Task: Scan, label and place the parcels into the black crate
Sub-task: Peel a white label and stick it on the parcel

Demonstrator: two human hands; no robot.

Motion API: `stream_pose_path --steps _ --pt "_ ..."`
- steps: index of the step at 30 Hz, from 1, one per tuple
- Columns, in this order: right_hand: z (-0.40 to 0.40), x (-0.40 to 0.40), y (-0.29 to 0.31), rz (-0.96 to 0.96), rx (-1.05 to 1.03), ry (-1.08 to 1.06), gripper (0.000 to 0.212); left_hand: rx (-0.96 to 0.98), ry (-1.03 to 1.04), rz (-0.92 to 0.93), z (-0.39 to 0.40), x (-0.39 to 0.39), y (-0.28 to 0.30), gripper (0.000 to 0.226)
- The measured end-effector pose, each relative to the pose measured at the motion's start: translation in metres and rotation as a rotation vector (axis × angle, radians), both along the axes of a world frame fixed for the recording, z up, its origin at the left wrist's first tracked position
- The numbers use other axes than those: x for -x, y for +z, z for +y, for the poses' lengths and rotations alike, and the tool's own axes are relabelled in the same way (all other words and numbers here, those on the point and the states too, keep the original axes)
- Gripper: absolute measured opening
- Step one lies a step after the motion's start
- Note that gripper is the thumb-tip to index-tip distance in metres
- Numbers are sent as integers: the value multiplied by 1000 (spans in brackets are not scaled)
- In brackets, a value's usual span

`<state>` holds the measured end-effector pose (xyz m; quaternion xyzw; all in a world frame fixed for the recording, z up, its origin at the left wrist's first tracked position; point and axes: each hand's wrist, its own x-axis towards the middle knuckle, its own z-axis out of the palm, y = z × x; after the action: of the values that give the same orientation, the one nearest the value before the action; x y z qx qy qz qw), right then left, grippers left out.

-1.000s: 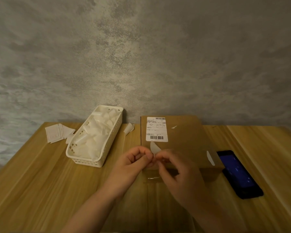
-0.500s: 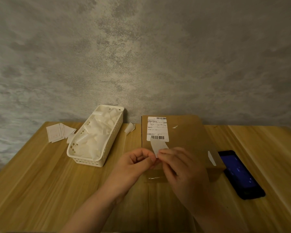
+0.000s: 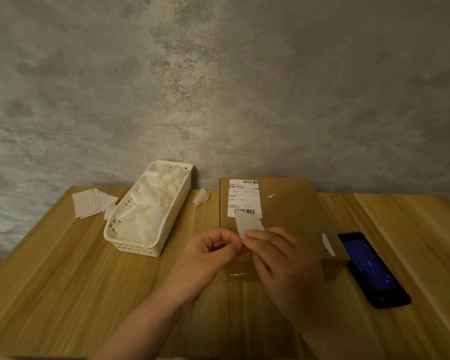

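Note:
A flat brown cardboard parcel [image 3: 289,206] lies on the wooden table, with a white shipping label [image 3: 243,196] bearing barcodes stuck on its far left part. Above the parcel's near half, my left hand [image 3: 213,249] and my right hand [image 3: 278,253] meet. Both pinch a small white sticker [image 3: 248,224] at its lower end, and the sticker curls upward in front of the shipping label's lower edge. The black crate is not in view.
A white slotted basket [image 3: 130,240] full of white paper pieces stands left of the parcel. Loose white slips [image 3: 89,203] lie at the far left, another scrap [image 3: 201,196] behind the basket. A black phone [image 3: 369,268] with a lit blue screen lies right of the parcel. A grey wall rises behind the table.
The white sticker between my fingertips has grown longer and stands higher, as my hands peel it apart. Both hands stay nearly in place above the parcel.

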<state>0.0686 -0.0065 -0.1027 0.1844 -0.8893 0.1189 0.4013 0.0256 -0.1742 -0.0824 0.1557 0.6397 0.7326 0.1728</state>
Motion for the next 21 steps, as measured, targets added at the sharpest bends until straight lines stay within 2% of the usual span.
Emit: stream_pose_path --steps 21 --pt "1 2 -3 32 -82 5 24 13 24 12 1 -1 -5 13"
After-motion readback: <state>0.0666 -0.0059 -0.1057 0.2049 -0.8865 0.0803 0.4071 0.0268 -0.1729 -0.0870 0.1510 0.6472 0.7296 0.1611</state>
